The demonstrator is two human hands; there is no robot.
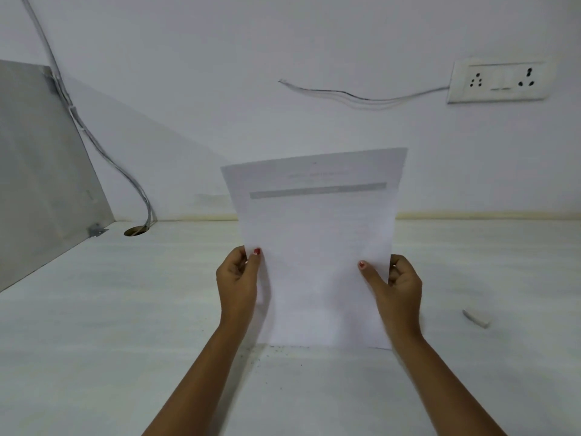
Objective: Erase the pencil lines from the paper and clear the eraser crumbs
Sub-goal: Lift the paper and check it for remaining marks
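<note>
A white sheet of paper (317, 247) stands upright over the white desk (94, 325), its bottom edge at the desk surface. A faint grey bar shows through near its top. My left hand (239, 278) pinches the sheet's left edge, thumb on the near face. My right hand (393, 284) pinches the right edge the same way. Dark eraser crumbs (267, 354) lie scattered on the desk just below the sheet's bottom edge. A white eraser (476, 316) lies on the desk to the right of my right hand.
A grey partition panel (41, 171) closes the desk's left side. Cables (94, 143) run down the wall into a round desk hole (135, 231). A socket plate (500, 80) with loose wires (361, 96) sits on the white wall behind.
</note>
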